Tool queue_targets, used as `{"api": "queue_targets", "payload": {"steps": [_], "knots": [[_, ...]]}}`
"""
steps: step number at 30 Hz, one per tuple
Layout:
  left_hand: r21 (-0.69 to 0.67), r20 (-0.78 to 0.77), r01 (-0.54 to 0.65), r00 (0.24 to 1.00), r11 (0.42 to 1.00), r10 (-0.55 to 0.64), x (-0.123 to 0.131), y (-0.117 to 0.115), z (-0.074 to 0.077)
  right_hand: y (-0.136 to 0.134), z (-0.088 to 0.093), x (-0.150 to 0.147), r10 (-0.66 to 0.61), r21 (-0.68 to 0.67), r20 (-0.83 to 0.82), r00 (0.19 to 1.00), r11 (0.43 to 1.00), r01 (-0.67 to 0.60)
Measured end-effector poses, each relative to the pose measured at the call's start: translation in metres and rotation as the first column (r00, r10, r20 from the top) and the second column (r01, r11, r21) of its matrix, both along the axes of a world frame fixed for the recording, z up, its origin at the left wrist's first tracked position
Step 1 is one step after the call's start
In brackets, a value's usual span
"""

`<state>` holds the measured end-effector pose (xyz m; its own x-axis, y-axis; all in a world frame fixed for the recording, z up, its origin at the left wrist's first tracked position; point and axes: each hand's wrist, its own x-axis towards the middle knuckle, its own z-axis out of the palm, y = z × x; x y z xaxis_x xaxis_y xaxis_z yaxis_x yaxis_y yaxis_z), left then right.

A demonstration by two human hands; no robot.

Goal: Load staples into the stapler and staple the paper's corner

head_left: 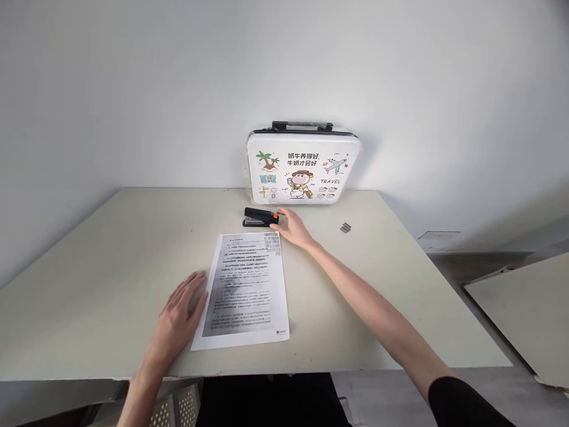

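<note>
The right hand [293, 228] reaches to the right end of a black stapler with an orange part [258, 217], thumb on the near side and forefinger on the far side, a narrow gap between them at that end. Whether they press on it firmly, I cannot tell. The left hand [178, 311] lies palm down, its fingers long and loosely together, the thumb spread away from them and resting at the left edge of a white sheet of paper printed with dense dark text [244, 290]; it grips nothing.

The stapler lies lengthwise from left to right, just beyond the top edge of the paper, its orange part toward the right hand. The paper lies flat between the two forearms, slightly slanted, with its bottom edge near the front of the pale greenish-white table [111, 267]. To the right of the right hand, well apart from the stapler, sits a small group of grey metal staple strips [345, 228].

Behind the stapler, a white rounded case with cartoon drawings and a black handle [306, 169] stands on edge before a plain pale wall [133, 89]. Its front shows palm trees, an airplane and the word TRAVEL. A short black sleeve [466, 403] covers the right upper arm.
</note>
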<state>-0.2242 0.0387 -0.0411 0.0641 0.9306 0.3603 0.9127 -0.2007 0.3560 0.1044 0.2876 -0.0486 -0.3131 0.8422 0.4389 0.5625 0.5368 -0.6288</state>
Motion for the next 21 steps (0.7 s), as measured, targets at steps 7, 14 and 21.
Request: {"api": "queue_targets", "payload": {"steps": [7, 14, 21], "knots": [[-0.057, 0.009, -0.013, 1.000, 0.998, 0.013, 0.000, -0.006, 0.002, 0.006, -0.007, -0.025, -0.071, -0.009, -0.021, 0.997, 0.997, 0.071], [-0.024, 0.011, -0.013, 1.000, 1.000, 0.013, 0.002, -0.003, 0.003, -0.035, -0.032, 0.125, -0.460, 0.023, -0.015, 0.888, 0.887, 0.461], [-0.005, -0.010, -0.005, 1.000, 1.000, 0.005, 0.001, 0.001, 0.000, -0.011, -0.049, 0.162, -0.480, -0.091, 0.012, 0.877, 0.873, 0.479]]}}
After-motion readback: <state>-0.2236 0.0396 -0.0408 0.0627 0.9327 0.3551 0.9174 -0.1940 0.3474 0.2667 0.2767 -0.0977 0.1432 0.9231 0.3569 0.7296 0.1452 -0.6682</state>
